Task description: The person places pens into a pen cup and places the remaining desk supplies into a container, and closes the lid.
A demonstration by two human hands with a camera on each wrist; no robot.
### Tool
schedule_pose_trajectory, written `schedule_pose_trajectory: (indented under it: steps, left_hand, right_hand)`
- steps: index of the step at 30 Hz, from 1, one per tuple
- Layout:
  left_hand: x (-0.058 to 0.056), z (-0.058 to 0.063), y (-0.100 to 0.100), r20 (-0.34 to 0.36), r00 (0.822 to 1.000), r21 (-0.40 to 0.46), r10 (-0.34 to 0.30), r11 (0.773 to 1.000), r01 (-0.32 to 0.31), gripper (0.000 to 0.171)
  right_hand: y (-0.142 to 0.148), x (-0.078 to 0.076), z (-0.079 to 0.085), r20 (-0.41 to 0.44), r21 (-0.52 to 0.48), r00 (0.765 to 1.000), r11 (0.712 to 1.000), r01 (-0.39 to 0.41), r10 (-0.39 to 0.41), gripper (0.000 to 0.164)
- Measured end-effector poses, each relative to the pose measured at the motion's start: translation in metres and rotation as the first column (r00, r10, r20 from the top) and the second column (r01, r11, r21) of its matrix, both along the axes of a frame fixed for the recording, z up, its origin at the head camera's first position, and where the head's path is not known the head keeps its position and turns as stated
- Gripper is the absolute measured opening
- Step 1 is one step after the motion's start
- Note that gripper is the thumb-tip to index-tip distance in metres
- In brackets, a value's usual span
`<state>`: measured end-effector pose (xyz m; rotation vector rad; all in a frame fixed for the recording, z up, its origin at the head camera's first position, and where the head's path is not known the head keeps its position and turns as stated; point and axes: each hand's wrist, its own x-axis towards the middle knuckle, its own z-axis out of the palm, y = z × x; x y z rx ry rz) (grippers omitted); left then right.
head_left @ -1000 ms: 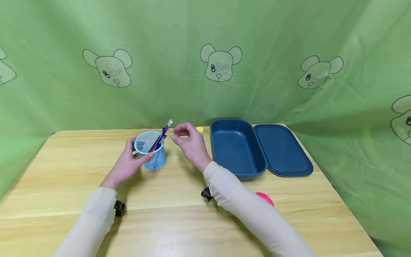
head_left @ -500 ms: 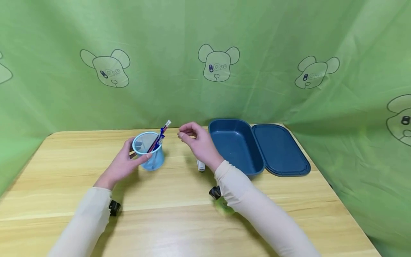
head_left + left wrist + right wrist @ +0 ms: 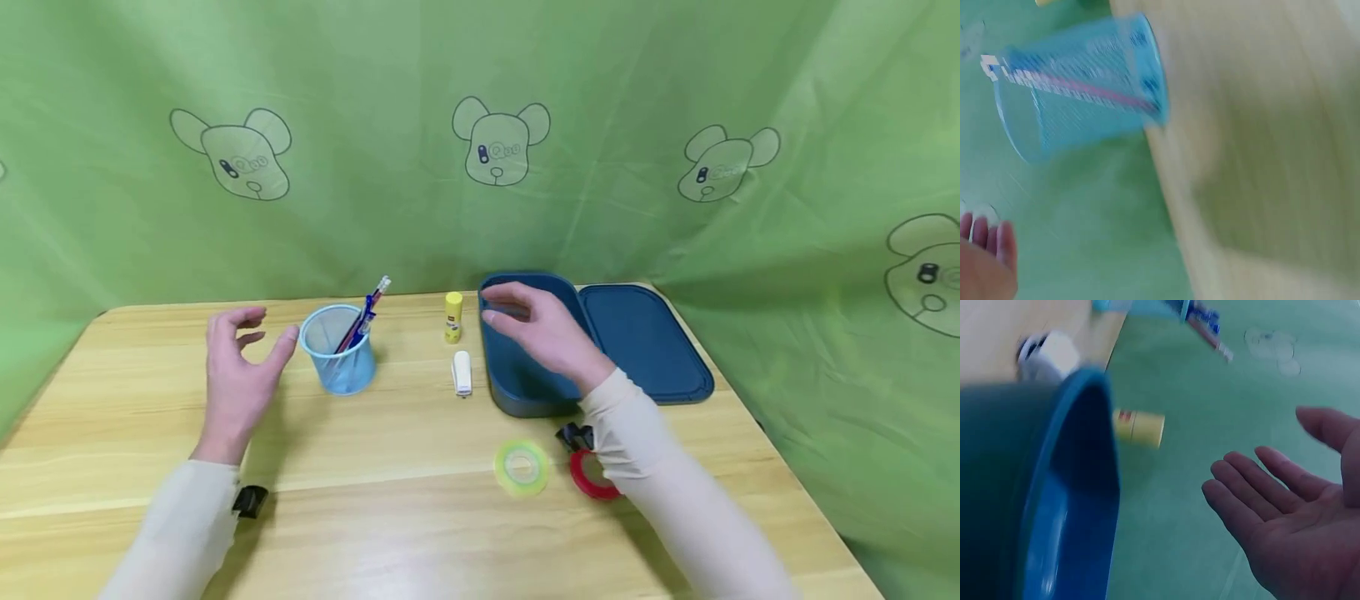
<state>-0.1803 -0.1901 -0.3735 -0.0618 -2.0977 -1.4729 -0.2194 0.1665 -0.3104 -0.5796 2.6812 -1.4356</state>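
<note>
A light blue mesh pen cup [image 3: 347, 372] stands upright on the table, with pens and a pencil [image 3: 381, 287] leaning to the right in it. Just left of the cup is my left hand [image 3: 238, 379], fingers loosely bent and apart from the cup; in the left wrist view only its fingertips [image 3: 991, 240] show at the lower left. My right hand [image 3: 551, 333] hovers over the dark blue plastic box [image 3: 517, 406] and holds nothing. The right wrist view shows that hand's palm and spread fingers [image 3: 1244, 500] beside the box's rim [image 3: 1075, 394].
Between cup and box stand a yellow glue stick [image 3: 453, 318] and a small white stapler [image 3: 462, 373]. Nearer me lie a green-yellow tape roll [image 3: 521, 468] and a red tape roll [image 3: 585, 482], partly behind my right sleeve. The box's lid [image 3: 652, 346] lies to its right; a green curtain [image 3: 375, 208] hangs behind.
My left hand has let go of the pen cup and moved left. My right hand has moved right, over the box, uncovering the glue stick and stapler.
</note>
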Motion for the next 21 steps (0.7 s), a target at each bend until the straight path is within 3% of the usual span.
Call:
schedule_pose_trajectory:
  steps: [2,4,6,8,10,13,17,21]
  left_hand:
    - [0.004,0.003,0.01,-0.081,0.996,0.007,0.024,1.0,-0.024,0.043]
    - [0.011,0.006,0.023,-0.14,0.99,0.004,0.007,1.0,-0.007,0.039]
    - [0.02,0.009,0.038,-0.166,0.984,-0.014,-0.065,0.998,0.064,0.037]
    - [0.031,0.013,0.053,-0.156,0.971,-0.045,-0.179,0.984,0.174,0.037]
    - [0.042,0.015,0.069,-0.107,0.948,-0.09,-0.299,0.953,0.29,0.037]
    - [0.055,0.015,0.093,0.02,0.897,-0.143,-0.441,0.887,0.44,0.039]
    - [0.064,0.011,0.119,0.216,0.841,-0.207,-0.496,0.818,0.536,0.04]
    - [0.06,0.008,0.141,0.355,0.787,-0.25,-0.505,0.759,0.6,0.047]
  right_hand:
    - [0.016,0.001,-0.001,0.016,0.043,1.0,0.999,0.02,-0.02,0.047]
    - [0.031,0.001,-0.004,0.028,0.088,0.999,0.995,0.043,-0.046,0.053]
    - [0.045,0.0,-0.009,0.027,0.122,0.997,0.99,0.072,-0.076,0.056]
    - [0.058,0.0,-0.015,0.031,0.128,0.994,0.987,0.098,-0.103,0.058]
    - [0.07,0.0,-0.021,0.022,0.137,0.99,0.981,0.134,-0.138,0.057]
    - [0.084,0.0,-0.028,-0.007,0.179,0.984,0.968,0.176,-0.177,0.058]
    - [0.095,-0.002,-0.037,-0.032,0.255,0.979,0.945,0.205,-0.204,0.06]
    - [0.101,-0.008,-0.043,-0.039,0.283,0.971,0.929,0.237,-0.236,0.062]
